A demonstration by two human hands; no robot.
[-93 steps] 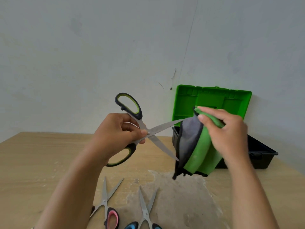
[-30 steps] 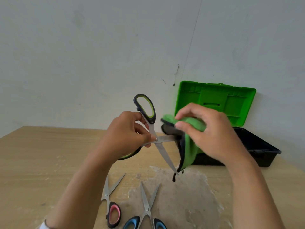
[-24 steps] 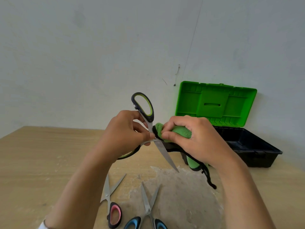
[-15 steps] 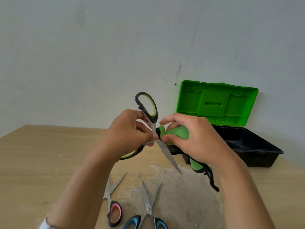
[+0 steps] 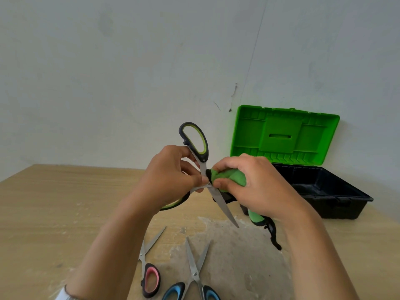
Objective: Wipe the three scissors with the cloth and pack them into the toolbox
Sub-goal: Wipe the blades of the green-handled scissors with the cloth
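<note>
The green scissors (image 5: pixel 195 148) are gripped open by the left hand (image 5: pixel 171 176) above the table (image 5: pixel 43 202) while the cloth (image 5: pixel 229 178) is pinched round one blade by the right hand (image 5: pixel 257 185), with the open toolbox (image 5: pixel 320 191) behind.

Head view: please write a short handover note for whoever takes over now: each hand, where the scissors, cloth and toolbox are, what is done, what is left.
Left hand grips the green-handled scissors near the pivot, blades open, in the air.
Right hand pinches the bunched cloth against one blade by the pivot.
Pink-handled scissors and blue-handled scissors lie on the table. Toolbox stands open at the right; nothing shows inside.
Done: wiping of the green-handled pair is under way; none packed.
Left: finish it, wipe the other two if needed, pack all three.
</note>
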